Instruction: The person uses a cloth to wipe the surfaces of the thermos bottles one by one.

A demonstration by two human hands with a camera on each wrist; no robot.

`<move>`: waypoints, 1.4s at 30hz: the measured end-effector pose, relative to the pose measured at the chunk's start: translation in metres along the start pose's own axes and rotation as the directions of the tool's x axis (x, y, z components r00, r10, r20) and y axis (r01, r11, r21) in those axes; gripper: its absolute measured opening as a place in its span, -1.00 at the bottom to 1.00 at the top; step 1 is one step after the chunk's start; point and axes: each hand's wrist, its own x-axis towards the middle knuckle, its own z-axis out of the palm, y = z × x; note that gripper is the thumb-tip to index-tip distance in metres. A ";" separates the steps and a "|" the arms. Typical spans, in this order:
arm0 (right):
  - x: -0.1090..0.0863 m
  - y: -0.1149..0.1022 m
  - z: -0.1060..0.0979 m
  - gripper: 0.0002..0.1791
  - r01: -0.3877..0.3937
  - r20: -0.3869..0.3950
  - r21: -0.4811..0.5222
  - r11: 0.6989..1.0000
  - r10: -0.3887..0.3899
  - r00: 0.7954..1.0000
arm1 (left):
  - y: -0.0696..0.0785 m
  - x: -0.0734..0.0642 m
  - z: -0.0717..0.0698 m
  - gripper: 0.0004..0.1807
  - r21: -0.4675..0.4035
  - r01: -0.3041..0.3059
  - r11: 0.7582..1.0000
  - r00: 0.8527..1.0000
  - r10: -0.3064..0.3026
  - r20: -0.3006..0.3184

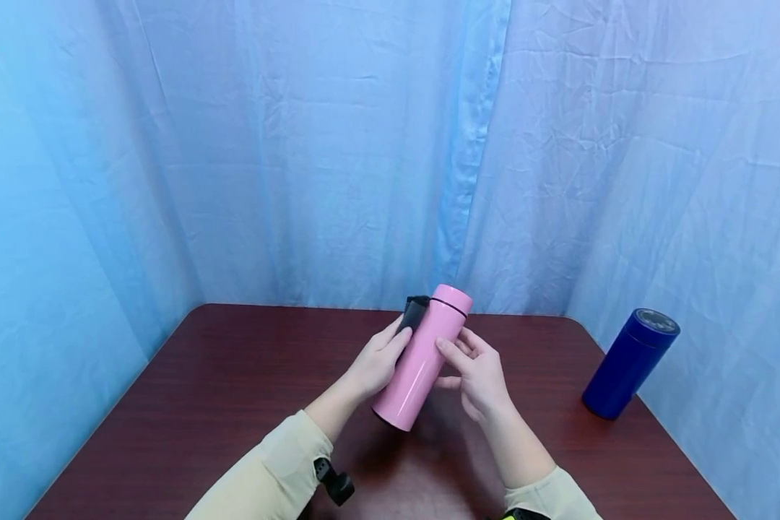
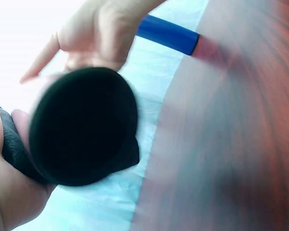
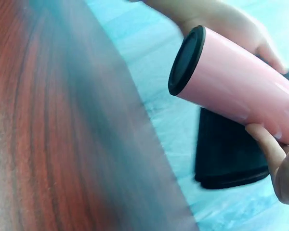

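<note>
Head view: pink bottle (image 1: 422, 361) in grip of 2 hands (image 1: 372, 367) (image 1: 482, 372), blue bottle (image 1: 627, 368) well apart, near table edge (image 1: 674, 466)

Two hands, one left hand (image 1: 373, 366) and one right hand (image 1: 484, 377), two flasks, one pink flask (image 1: 421, 362) and one blue flask (image 1: 627, 370), one black item (image 1: 412, 315), two pale sleeves (image 1: 266, 462), two wrist devices (image 1: 334, 484), one only partly showing, one red-brown table (image 1: 253, 368), blue curtains (image 1: 338, 159) of uncertain number

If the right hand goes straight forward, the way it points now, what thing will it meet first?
The pink bottle. The right hand points toward its side, and its thumb seems to touch it, though the exact contact of the other fingers is hard to judge.
</note>
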 end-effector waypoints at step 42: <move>-0.006 -0.012 -0.005 -0.35 0.244 0.031 -0.281 0.928 -0.245 0.969 | 0.004 -0.036 0.010 -0.47 -0.084 -0.191 0.978 0.981 0.189 -0.037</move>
